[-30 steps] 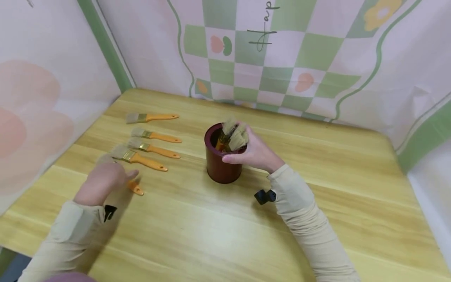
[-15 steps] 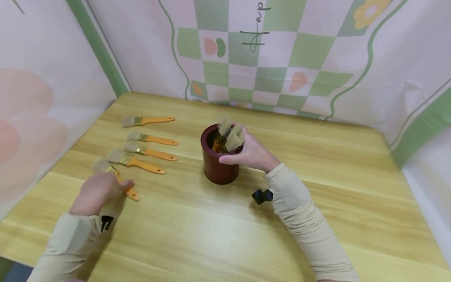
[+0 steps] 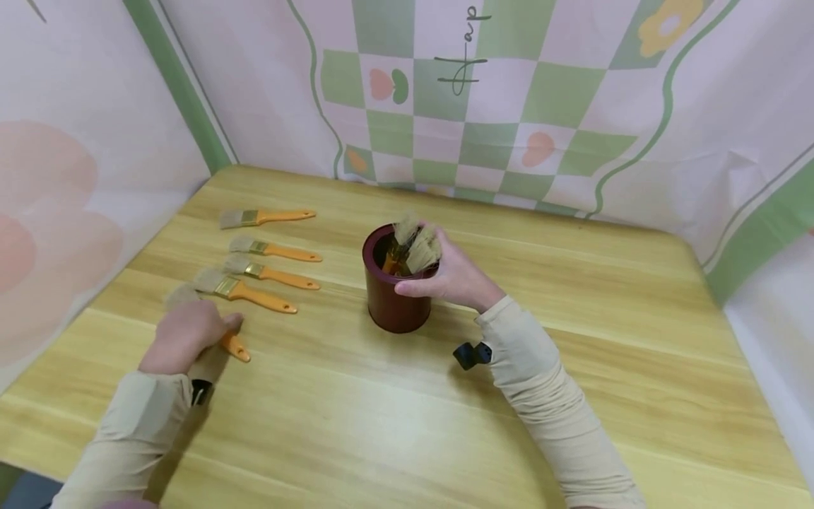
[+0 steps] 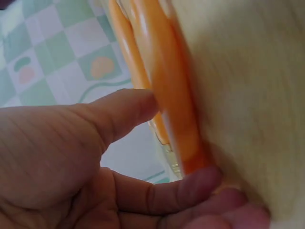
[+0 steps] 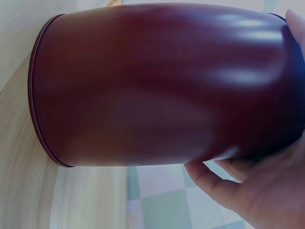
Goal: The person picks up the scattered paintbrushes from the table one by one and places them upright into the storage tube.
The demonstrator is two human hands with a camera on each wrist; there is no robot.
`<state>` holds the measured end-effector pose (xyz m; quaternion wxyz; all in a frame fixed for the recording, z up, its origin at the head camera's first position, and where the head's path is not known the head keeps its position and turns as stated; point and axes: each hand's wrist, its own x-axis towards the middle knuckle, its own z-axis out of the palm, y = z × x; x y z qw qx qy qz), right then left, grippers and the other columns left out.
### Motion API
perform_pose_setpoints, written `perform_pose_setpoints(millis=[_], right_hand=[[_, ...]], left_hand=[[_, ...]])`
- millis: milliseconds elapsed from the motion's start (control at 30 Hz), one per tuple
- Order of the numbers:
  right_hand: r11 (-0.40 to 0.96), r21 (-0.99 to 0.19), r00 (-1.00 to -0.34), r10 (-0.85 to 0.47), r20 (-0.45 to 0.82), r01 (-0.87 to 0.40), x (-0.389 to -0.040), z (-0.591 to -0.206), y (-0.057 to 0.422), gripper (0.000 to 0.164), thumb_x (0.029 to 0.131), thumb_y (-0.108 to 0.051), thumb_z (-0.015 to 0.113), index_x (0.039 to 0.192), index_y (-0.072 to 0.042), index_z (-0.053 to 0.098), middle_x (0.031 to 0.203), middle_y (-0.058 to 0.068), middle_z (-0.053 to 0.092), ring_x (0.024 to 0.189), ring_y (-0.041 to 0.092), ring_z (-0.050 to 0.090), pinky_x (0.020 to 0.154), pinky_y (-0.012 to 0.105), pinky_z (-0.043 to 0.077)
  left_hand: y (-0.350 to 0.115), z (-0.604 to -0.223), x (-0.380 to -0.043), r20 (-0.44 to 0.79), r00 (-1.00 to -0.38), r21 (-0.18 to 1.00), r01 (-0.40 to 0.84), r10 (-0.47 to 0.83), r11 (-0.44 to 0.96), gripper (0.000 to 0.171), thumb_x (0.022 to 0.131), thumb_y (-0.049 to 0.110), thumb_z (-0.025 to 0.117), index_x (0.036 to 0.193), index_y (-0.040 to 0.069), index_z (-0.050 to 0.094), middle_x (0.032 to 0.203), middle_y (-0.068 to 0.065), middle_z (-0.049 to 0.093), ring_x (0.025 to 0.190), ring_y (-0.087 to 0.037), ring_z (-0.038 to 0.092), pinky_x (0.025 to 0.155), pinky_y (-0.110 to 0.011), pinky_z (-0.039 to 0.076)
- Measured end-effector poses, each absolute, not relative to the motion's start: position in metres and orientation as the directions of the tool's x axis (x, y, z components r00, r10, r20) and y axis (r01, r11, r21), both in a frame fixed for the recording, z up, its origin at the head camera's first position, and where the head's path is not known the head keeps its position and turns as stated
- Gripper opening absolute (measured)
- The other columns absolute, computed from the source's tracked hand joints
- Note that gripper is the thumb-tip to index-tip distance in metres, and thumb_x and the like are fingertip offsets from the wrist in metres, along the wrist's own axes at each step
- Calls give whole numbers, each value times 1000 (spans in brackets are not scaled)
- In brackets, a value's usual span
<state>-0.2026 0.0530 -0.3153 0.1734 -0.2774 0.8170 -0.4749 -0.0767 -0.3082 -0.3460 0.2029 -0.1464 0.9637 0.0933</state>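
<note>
On my head feed, left hand (image 3: 191,331) has thumb and fingers around the handle of the nearest brush (image 3: 236,348), on or just above the wooden table (image 3: 356,417); I can't tell which. Beyond it, four more brushes (image 3: 261,297), bristles to the left. Right hand (image 3: 461,279) grasps the dark red can (image 3: 398,307) near its rim. Can upright; I see brushes inside (image 3: 422,251), bristles up.

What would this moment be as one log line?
left hand: at nearest paintbrush, grip unclear | right hand: holding maroon can | can: paintbrushes, bristles up | table: four other paintbrushes
</note>
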Motion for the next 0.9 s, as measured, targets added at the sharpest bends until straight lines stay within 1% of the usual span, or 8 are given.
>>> perform_pose_setpoints(millis=[100,167,200,267,400,600,767,900], right_hand=[[422,-860,-793,-608,-34,-287,-202,-314,54,107,72,-34,83,153,-19,13,151,7,35,141,24,33,116,48,27],[434,-856,-796,-604,-44,-282,-202,-313,54,109,72,-35,83,153,-20,12,152,7,33,142,24,31,116,49,26],[447,-848,-800,-598,-47,-285,-202,-313,54,109,72,-37,82,153,-20,11,153,7,32,143,24,30,116,49,27],[438,-852,-800,-599,-37,-288,-202,-312,54,109,72,-36,83,153,-19,12,153,7,31,143,24,30,116,49,26],[421,-855,-799,-602,-14,-302,-202,-312,54,108,72,-34,83,153,-17,13,154,6,30,143,23,30,117,48,26],[422,-857,-800,-600,-20,-295,-202,-314,53,108,73,-33,83,153,-18,12,154,6,30,143,24,30,117,49,25],[459,-838,-802,-596,-46,-293,-201,-314,52,112,72,-40,82,154,-18,9,156,7,27,144,25,28,116,50,26],[408,-853,-789,-614,7,-325,-201,-313,53,107,73,-33,82,152,-16,14,152,6,33,141,23,32,116,48,27]], left_hand=[[-311,-347,-77,-426,-873,134,-321,-238,938,61,98,45,42,64,-2,64,63,-16,63,54,-20,53,51,-33,45],[-314,-349,-76,-430,-874,161,-320,-225,934,60,98,43,43,51,7,58,47,-4,54,46,-14,48,49,-29,42],[-316,-350,-76,-422,-880,186,-319,-218,929,59,97,41,45,49,10,55,43,-1,51,43,-13,47,48,-28,41],[-320,-351,-75,-410,-886,234,-333,-218,914,53,96,37,47,50,10,54,41,0,51,42,-12,49,49,-28,41],[-327,-353,-73,-414,-879,339,-389,-236,856,37,91,28,51,62,5,57,48,-3,59,45,-14,58,51,-30,45],[-333,-356,-64,-447,-855,410,-458,-263,789,30,87,24,51,72,0,58,54,-4,61,48,-13,60,52,-29,49],[-339,-355,-58,-491,-824,417,-507,-282,755,34,90,29,52,71,1,57,55,-4,61,50,-14,60,53,-30,49],[-343,-353,-58,-477,-826,381,-503,-301,776,45,93,39,49,67,4,59,53,-4,62,51,-15,61,57,-31,47]])
